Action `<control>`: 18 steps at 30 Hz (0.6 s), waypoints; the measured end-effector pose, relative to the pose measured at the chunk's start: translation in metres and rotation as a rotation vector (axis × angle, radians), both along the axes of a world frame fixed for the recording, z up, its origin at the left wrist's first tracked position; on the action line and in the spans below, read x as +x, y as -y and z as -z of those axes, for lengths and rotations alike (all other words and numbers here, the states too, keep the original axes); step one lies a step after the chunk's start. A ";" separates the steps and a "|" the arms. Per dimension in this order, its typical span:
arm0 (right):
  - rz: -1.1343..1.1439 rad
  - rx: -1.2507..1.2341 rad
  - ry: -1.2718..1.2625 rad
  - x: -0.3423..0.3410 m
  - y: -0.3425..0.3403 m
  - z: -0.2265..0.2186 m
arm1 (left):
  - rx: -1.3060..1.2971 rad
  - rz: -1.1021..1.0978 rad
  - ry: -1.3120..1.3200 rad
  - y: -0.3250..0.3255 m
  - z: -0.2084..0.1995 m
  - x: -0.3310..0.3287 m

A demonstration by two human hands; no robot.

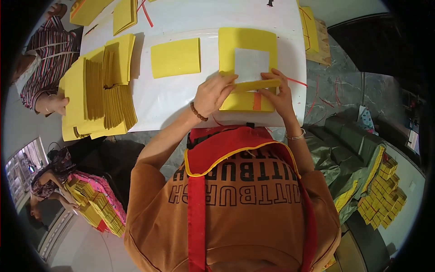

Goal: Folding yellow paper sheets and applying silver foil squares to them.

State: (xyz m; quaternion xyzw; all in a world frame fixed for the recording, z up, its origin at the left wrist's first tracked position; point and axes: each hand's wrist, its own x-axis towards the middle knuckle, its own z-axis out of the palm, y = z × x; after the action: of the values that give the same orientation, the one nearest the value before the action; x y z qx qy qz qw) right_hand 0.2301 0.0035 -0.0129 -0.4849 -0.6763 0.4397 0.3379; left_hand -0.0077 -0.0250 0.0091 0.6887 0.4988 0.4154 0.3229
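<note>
My left hand (215, 93) and my right hand (281, 93) pinch the two ends of a narrow yellow paper bundle (256, 85), seen edge-on. I cannot tell whether it is one folded sheet or several. Under it lies a larger yellow paper sheet (247, 38) with a pale grey-white square (251, 62) on it. An orange-red strip (257, 101) crosses the yellow paper just below the bundle. To the left of my hands, a yellow paper rectangle (176, 57) rests flat on the white table (174, 97).
Fanned stacks of yellow paper (95, 90) cover the table's left end, where another person's hand (56, 103) touches them. Red strips (297, 82) lie at the right edge and on the floor. Tied yellow bundles (383, 195) are piled at lower right. A second person handles bundles (97, 206) at lower left.
</note>
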 end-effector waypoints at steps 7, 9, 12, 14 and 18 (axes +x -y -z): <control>0.007 0.020 -0.075 0.000 -0.001 0.001 | 0.293 0.180 -0.418 -0.002 -0.006 -0.015; 0.000 -0.015 -0.008 0.002 0.000 0.000 | 0.197 0.211 -0.430 0.000 -0.001 -0.019; -0.079 0.022 -0.051 0.007 -0.003 0.003 | 0.124 0.201 -0.320 -0.002 0.005 -0.022; -0.088 0.014 -0.062 0.009 -0.003 0.005 | 0.233 0.099 -0.271 -0.007 0.007 -0.020; -0.101 0.012 -0.030 0.007 -0.003 0.000 | 0.343 0.114 -0.455 -0.014 0.026 -0.022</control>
State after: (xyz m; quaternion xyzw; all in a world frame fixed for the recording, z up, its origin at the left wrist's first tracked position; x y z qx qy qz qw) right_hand 0.2369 0.0064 -0.0126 -0.4416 -0.6974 0.4594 0.3281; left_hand -0.0299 -0.0108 -0.0173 0.8357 0.4413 0.3098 0.1042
